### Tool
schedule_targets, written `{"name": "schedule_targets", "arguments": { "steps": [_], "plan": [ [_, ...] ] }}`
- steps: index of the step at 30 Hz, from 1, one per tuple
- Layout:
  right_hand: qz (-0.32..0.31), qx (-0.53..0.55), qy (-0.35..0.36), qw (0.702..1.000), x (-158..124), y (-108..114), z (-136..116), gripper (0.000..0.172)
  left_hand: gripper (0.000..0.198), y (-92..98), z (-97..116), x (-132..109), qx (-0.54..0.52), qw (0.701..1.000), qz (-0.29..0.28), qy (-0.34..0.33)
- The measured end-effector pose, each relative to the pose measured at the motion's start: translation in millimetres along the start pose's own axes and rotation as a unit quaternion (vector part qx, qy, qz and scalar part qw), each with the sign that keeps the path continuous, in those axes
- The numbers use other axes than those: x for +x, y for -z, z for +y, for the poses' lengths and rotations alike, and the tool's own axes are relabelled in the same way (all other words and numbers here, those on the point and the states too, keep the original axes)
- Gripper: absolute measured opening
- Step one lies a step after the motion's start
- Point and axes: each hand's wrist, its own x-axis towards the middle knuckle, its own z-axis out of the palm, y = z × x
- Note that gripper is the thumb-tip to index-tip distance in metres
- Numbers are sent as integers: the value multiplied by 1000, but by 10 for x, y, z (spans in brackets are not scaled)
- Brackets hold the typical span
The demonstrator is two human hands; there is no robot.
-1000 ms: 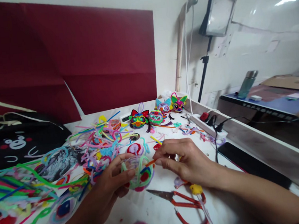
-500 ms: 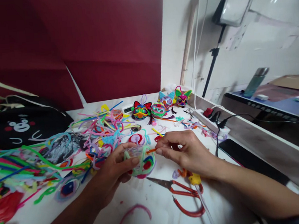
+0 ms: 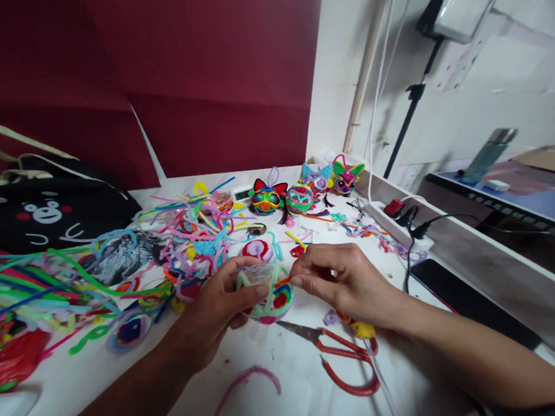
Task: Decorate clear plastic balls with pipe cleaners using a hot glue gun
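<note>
In my left hand (image 3: 229,296) is a clear ball (image 3: 269,307) decorated with pale green, red, green and blue pipe cleaner, its left side hidden by my fingers. My right hand (image 3: 340,283) pinches a short orange pipe cleaner (image 3: 283,282), whose far end meets the ball's upper right side. Just below the hands lie red-handled scissors (image 3: 341,351) with their blades pointing left. A yellow-tipped tool with a clear stem (image 3: 363,330) rests across the scissors' handle. One curved pink pipe cleaner (image 3: 241,379) lies near the front.
Piles of coloured pipe cleaners (image 3: 197,241) cover the left side. Finished-looking decorated balls (image 3: 267,197) stand at the back. A black bag (image 3: 47,215) sits at far left. On the right are a power strip (image 3: 400,226), cables and a black phone (image 3: 470,301).
The camera view has shifted slightly, so the scene sits a little differently in frame. Both hands keep their hold, and the orange pipe cleaner stays at the ball's upper right.
</note>
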Motion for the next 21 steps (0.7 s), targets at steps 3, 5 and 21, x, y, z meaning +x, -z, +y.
{"name": "schedule_targets", "arguments": {
  "steps": [3,5,21],
  "plan": [
    [-8,-7,4,1000,8,-8,7,6,55,-6,3,-4,3,1000,1,6],
    [-11,-8,5,1000,14,-9,7,7,57,-11,4,-5,4,1000,4,8],
    [-28,15,-5,999,14,-17,-17,8,52,-39,4,-15,17,1000,-11,23]
  ]
}}
